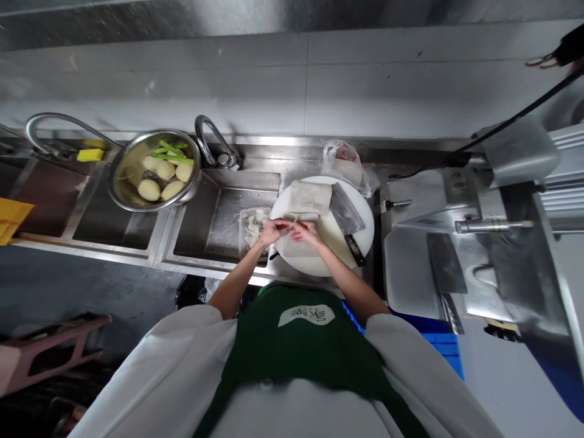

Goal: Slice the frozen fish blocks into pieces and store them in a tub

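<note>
Both my hands meet over the left side of a round white cutting board (367,234). My left hand (276,231) and my right hand (305,232) are closed with fingertips close together on a thin pale strip (294,221), too small to identify. Under and behind them lie flat pale slabs (310,198), perhaps in clear wrapping. A cleaver (343,207) with a black handle rests on the board's right side. Just left of my left hand, a clear plastic container (243,234) holds pale, shredded pieces.
A steel bowl (119,196) of peeled potatoes and green stalks sits over the sink divider, left of the faucet (210,131). Behind the board lies a plastic bag (347,163). Another cleaver (444,261) lies on metal at the right. The sink (228,207) is at left.
</note>
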Action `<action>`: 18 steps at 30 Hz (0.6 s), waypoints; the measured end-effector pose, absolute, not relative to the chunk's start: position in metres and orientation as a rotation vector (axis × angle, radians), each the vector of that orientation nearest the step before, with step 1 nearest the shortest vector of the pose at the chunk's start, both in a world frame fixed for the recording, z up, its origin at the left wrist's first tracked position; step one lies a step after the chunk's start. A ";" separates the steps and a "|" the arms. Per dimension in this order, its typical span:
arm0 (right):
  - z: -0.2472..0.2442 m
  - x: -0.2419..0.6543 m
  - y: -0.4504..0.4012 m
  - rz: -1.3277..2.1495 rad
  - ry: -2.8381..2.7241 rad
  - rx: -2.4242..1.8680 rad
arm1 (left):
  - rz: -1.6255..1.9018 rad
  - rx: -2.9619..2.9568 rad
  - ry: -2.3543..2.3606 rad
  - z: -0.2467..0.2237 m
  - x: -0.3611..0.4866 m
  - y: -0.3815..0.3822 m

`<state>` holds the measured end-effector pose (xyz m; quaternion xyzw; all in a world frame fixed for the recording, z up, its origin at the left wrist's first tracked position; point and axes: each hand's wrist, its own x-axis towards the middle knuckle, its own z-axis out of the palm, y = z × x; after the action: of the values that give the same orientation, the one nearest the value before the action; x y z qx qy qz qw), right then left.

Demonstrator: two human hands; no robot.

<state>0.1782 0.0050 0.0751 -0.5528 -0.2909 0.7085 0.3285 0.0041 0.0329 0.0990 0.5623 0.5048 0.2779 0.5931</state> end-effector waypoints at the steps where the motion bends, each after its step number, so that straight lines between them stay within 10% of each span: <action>1: 0.075 0.179 0.005 1.861 -0.759 -1.440 | 0.651 1.316 1.165 0.099 0.005 0.033; 18: 0.068 0.184 0.007 1.884 -0.790 -1.323 | 0.644 1.319 1.168 0.084 0.007 0.033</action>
<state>0.1838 0.0071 0.0684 -0.5101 -0.3044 0.7261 0.3465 0.0075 0.0335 0.0841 0.5668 0.5021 0.2770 0.5915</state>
